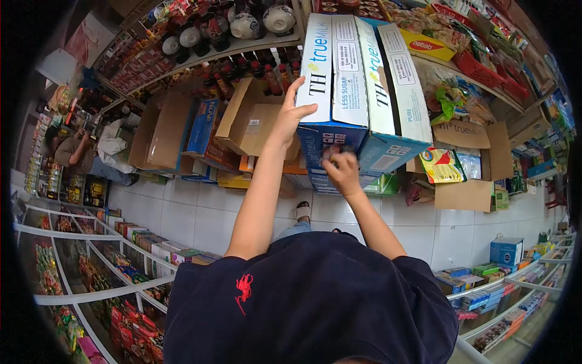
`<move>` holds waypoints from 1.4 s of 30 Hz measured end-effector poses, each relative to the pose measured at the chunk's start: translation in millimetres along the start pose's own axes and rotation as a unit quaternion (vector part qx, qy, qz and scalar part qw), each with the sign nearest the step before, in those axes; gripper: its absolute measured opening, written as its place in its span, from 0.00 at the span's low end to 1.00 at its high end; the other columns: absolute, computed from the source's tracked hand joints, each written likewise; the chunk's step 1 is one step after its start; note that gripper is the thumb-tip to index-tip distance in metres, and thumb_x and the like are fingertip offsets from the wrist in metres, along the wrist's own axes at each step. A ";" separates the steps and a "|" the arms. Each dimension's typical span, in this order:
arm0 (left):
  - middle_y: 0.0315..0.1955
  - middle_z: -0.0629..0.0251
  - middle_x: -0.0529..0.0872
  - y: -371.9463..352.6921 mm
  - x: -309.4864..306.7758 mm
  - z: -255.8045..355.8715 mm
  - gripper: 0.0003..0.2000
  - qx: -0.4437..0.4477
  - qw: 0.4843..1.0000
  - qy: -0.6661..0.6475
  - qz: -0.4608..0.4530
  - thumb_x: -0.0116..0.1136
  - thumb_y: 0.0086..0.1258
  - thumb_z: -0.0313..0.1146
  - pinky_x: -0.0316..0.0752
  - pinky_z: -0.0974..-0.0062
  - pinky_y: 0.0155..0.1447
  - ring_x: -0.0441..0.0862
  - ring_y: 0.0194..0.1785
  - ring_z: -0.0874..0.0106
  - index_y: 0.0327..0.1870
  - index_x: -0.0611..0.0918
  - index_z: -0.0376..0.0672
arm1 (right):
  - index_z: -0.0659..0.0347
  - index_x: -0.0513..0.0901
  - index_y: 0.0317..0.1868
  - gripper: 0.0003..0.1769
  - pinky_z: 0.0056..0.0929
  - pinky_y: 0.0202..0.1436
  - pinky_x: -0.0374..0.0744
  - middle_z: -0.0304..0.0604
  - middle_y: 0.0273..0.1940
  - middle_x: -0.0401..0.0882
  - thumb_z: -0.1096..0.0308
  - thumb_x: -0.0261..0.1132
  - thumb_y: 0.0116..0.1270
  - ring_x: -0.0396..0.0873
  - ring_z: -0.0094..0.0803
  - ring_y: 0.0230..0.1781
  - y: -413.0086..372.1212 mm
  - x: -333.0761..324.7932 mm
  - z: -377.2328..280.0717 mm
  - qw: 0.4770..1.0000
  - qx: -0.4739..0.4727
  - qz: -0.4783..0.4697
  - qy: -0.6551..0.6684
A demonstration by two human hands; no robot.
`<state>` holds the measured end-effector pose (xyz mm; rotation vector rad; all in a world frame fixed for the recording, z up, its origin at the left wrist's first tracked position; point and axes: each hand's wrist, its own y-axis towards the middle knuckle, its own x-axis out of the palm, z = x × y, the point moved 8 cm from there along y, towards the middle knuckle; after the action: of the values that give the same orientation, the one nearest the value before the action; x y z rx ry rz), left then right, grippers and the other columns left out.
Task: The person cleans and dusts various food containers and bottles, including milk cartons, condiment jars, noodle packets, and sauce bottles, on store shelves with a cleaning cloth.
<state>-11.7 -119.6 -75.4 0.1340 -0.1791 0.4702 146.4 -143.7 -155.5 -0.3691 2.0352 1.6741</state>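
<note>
Two cardboard milk cartons stand side by side in front of me: a dark blue "Less Sugar" carton (pixel 333 141) and a light blue "Pure" carton (pixel 397 155), both with white top flaps marked TH true MILK. My left hand (pixel 291 115) grips the left edge of the dark blue carton, its thumb stretched across the white top. Low against that carton's front face is my right hand (pixel 343 171), fingers curled around something small and dark. That object is blurred and partly hidden by the fingers, so its kind does not show.
Open cardboard boxes (pixel 257 118) stand to the left; another open box (pixel 470 145) holding a yellow packet (pixel 443 165) is at right. Bowls (pixel 279 19) and bottles fill shelves behind. Glass-topped display shelves (pixel 103 297) flank me on the tiled floor (pixel 242 212). Another person (pixel 79 151) is far left.
</note>
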 end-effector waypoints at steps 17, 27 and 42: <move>0.59 0.59 0.65 0.4 -0.3 -3.0 0.34 -0.009 1.000 0.014 -0.011 0.58 0.54 0.26 0.56 0.72 0.64 0.63 0.62 0.66 0.64 0.59 0.48 | 0.53 0.78 0.28 0.16 0.35 0.44 0.66 0.38 0.33 0.69 0.78 0.66 0.33 0.66 0.39 0.39 23.1 -27.4 0.9 0.996 0.033 0.082 -0.010; 0.54 0.60 0.69 0.4 1.6 0.0 0.32 0.000 1.000 -0.001 -0.012 0.57 0.55 0.24 0.61 0.75 0.59 0.68 0.56 0.71 0.63 0.61 0.46 | 0.54 0.78 0.29 0.18 0.35 0.43 0.67 0.38 0.33 0.69 0.80 0.65 0.33 0.66 0.39 0.38 65.8 -58.7 -7.5 0.992 0.046 0.102 0.058; 0.56 0.57 0.69 0.1 1.7 -0.1 0.34 -0.017 0.999 0.034 -0.032 0.58 0.54 0.26 0.58 0.73 0.62 0.67 0.58 0.68 0.65 0.58 0.48 | 0.55 0.76 0.29 0.14 0.36 0.37 0.69 0.39 0.31 0.70 0.75 0.63 0.37 0.69 0.39 0.35 -74.7 68.5 -1.9 0.974 0.085 -0.193 0.084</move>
<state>-10.3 -118.8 -75.2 0.0906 -0.1165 0.4079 124.4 -155.5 -253.8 -0.8120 2.0440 1.2605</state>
